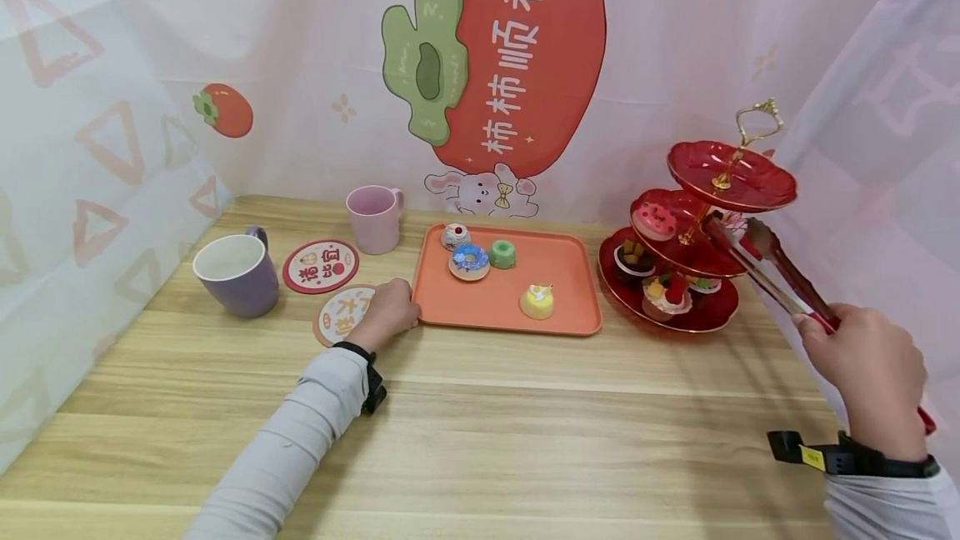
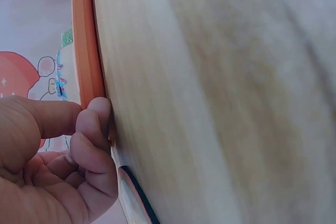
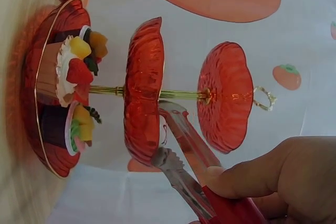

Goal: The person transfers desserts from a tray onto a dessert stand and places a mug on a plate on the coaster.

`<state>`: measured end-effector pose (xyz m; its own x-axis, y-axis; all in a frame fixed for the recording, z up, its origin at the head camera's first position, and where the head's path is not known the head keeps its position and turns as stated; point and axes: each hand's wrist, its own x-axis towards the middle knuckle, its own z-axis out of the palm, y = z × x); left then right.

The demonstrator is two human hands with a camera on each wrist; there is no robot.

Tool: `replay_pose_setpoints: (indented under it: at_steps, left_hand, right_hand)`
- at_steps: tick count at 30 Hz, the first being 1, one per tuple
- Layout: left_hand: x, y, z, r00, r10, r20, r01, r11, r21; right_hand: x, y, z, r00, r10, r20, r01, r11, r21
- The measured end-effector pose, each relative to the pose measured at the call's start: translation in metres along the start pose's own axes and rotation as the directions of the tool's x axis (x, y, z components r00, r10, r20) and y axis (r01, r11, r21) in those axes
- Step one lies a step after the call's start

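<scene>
My left hand (image 1: 390,315) pinches the front left corner of an orange tray (image 1: 480,315), thumb and forefinger at its rim in the left wrist view. On the tray are a white cake with a red top (image 1: 455,237), a blue-iced doughnut (image 1: 469,262), a green ring-shaped sweet (image 1: 502,254) and a small yellow cake (image 1: 537,302). With my right hand (image 1: 866,365) I grip red-handled metal tongs (image 3: 184,145). Their tips are spread beside the middle tier of a red three-tier stand (image 1: 731,177), nothing visible between them. A pink doughnut (image 1: 654,221) sits on that tier.
Several cupcakes, one with a strawberry (image 1: 667,297), stand on the bottom tier. To the left are a purple mug (image 1: 243,282), a pink mug (image 1: 373,219), a red-rimmed coaster (image 1: 321,267) and another coaster (image 1: 337,319) partly under my left hand. Printed cloth (image 1: 300,65) hangs behind the table.
</scene>
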<state>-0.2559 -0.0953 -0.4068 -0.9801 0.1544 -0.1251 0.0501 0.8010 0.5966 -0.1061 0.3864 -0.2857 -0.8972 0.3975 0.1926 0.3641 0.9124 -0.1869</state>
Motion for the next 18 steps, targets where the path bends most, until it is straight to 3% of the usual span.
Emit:
replay_pose_setpoints:
  at_steps: [9,18]
  left_hand:
    - [0.001,0.000,0.000,1.000,-0.016,0.002,0.016,1.000,0.003]
    - [0.004,-0.002,0.002,1.000,-0.020,0.008,0.020,1.000,-0.002]
  right_hand:
    - [0.013,-0.006,-0.002,0.999,0.011,0.043,-0.010,1.000,-0.013]
    - [0.016,-0.010,0.000,0.999,-0.017,0.037,0.016,1.000,0.011]
